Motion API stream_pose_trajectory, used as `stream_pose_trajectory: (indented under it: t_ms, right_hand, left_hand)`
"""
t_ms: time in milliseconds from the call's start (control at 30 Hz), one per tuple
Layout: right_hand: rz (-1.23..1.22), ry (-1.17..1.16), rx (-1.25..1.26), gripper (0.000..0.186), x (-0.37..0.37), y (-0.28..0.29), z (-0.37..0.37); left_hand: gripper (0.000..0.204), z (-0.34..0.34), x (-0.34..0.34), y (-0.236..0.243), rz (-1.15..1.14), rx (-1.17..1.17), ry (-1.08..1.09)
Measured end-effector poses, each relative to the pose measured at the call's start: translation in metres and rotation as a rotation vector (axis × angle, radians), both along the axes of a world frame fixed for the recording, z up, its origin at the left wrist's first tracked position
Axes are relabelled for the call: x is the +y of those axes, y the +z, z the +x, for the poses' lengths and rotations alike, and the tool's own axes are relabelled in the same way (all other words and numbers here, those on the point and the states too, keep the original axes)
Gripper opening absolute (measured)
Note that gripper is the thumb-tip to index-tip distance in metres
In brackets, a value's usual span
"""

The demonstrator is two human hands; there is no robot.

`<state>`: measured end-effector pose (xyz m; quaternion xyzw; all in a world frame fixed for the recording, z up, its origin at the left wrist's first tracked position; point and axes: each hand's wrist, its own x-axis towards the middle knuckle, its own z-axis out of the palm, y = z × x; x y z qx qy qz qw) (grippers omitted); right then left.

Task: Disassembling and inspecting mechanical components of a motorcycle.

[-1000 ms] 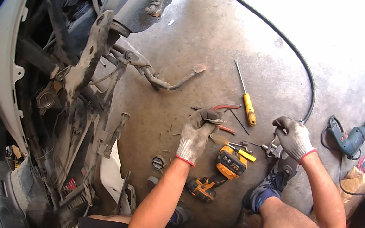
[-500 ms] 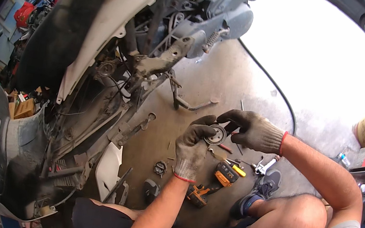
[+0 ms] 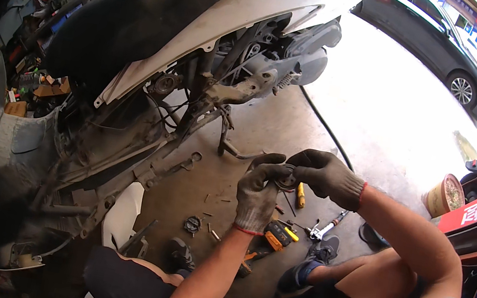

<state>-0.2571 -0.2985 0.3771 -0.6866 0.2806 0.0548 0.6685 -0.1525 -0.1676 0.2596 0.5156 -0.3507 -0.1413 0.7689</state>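
Observation:
A small round metal disc (image 3: 288,183) with ringed edges is held up in front of me, its face partly covered by fingers. My left hand (image 3: 257,196), in a grey work glove with a red cuff, grips the disc's left side between thumb and fingers. My gloved right hand (image 3: 330,178) is closed at the disc's upper edge, its fingertips pinched there. Whether those fingertips hold a second small piece is hidden. Beyond my hands stands a partly stripped scooter (image 3: 224,86), its frame and engine exposed.
On the floor lie an orange-black cordless power tool (image 3: 277,236), a yellow-handled screwdriver (image 3: 301,196), a silver air gun (image 3: 321,230) and a round black part (image 3: 192,224). A black hose (image 3: 325,126) runs across the floor. A planter (image 3: 446,196) stands right; a dark car (image 3: 424,38) is parked outside.
My view has shifted, bringing more of the car into sight. The right hand has come in from beside the disc to its edge, and the disc has tilted in my left hand.

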Motion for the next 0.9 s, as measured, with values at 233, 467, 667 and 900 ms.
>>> stream_pose_trajectory:
  t_ms: [233, 467, 667, 900]
  right_hand:
    - [-0.288, -0.107, -0.024, 0.036, 0.0, -0.028, 0.003]
    - [-0.29, -0.167, -0.044, 0.033, -0.007, -0.035, 0.0]
    - [-0.226, -0.125, -0.118, 0.035, -0.013, -0.041, -0.007]
    - [-0.259, -0.112, -0.044, 0.042, -0.019, -0.048, -0.013]
  left_hand:
    - [0.036, -0.008, 0.0, -0.004, 0.021, 0.489, -0.103]
    - [0.029, -0.008, 0.01, -0.001, 0.149, 0.517, -0.23]
    - [0.03, -0.023, 0.001, 0.006, 0.217, 0.429, -0.243]
    - [0.032, -0.031, 0.0, 0.011, 0.234, 0.478, -0.255]
